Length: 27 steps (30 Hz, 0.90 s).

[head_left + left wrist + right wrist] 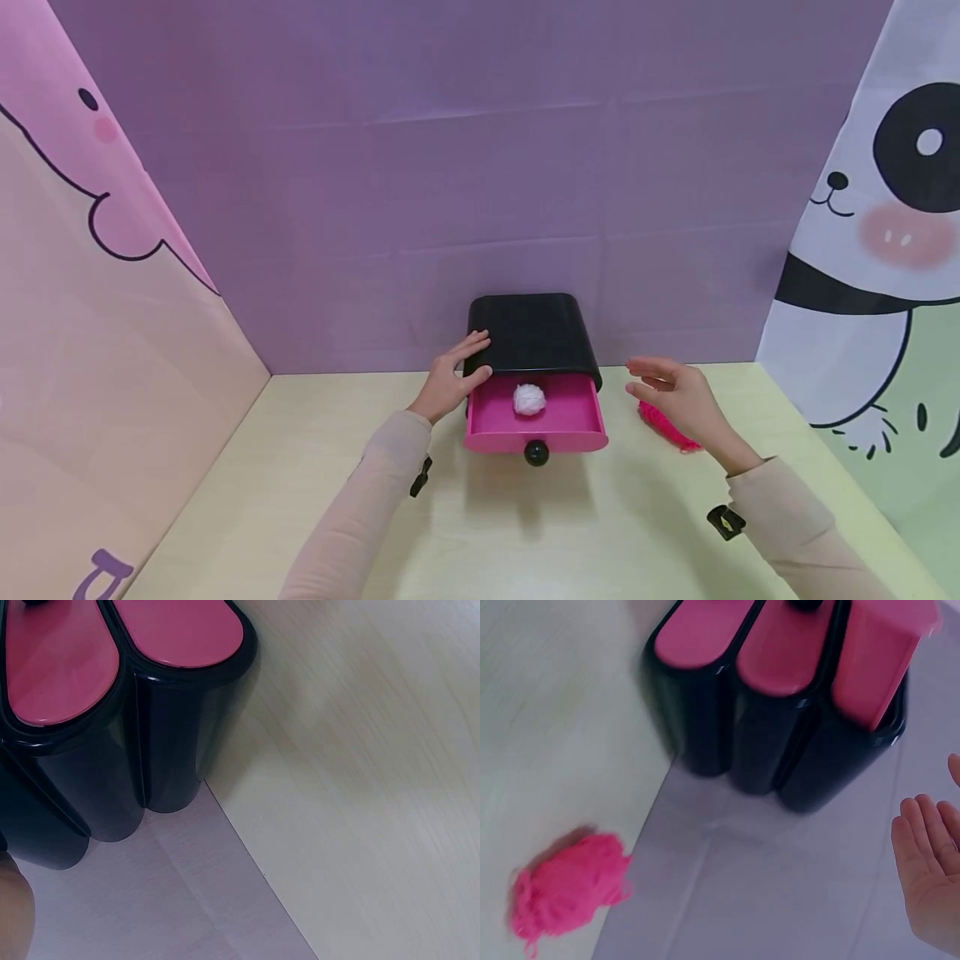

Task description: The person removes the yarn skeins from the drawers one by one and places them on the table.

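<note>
A black drawer cabinet (528, 329) stands against the back wall, its pink top drawer (495, 441) pulled out. Inside that drawer lies a small white yarn ball (529, 400). My left hand (446, 387) rests on the cabinet's left edge with fingers extended and the thumb by the front edge. To the right of the cabinet, my right hand (681, 403) is raised with nothing in it, fingers loosely straight. Below it, partly hidden in the head view, a bright pink yarn bundle (574, 885) lies on the table.
Two lower pink drawers, including the middle one (784, 652), are closed. The pale wooden table (300, 500) meets a purple back wall (375, 208). Printed side panels stand left and right, the right one with a panda (847, 250).
</note>
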Motion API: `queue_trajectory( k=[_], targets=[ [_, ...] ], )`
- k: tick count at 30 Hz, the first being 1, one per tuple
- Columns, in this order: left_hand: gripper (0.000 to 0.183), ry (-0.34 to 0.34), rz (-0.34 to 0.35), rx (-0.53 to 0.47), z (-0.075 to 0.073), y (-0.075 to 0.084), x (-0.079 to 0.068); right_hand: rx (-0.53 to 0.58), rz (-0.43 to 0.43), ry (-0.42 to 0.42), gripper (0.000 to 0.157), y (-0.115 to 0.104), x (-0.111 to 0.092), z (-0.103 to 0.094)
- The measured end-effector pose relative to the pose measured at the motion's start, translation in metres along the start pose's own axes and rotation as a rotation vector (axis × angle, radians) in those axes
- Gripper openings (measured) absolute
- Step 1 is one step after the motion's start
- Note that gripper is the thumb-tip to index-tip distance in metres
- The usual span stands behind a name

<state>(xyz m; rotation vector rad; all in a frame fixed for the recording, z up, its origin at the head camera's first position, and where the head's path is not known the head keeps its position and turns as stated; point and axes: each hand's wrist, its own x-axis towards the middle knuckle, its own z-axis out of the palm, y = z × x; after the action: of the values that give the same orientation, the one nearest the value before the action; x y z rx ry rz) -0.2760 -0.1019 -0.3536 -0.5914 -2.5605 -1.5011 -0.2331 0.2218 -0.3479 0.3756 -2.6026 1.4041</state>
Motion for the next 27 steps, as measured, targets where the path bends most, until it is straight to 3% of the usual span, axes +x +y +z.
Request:
queue_trajectory(
  k=[3, 10, 15, 27],
  targets=[
    [0.051, -0.003, -0.003, -0.001, 0.001, -0.004, 0.003, 0.017, -0.019, -0.020, 0.044, -0.011, -0.002, 0.010],
    [0.053, 0.003, 0.000, -0.012, 0.006, -0.038, 0.019, 0.072, -0.057, -0.119, 0.045, -0.025, 0.001, 0.032],
    [0.052, 0.019, 0.016, -0.010, 0.007, -0.042, 0.019, 0.055, -0.057, -0.190, 0.045, -0.029, 0.008, 0.050],
    [0.050, 0.031, 0.022, -0.003, 0.010, -0.044, 0.019, -0.086, -0.158, -0.245, 0.046, -0.033, 0.024, 0.078]
  ],
)
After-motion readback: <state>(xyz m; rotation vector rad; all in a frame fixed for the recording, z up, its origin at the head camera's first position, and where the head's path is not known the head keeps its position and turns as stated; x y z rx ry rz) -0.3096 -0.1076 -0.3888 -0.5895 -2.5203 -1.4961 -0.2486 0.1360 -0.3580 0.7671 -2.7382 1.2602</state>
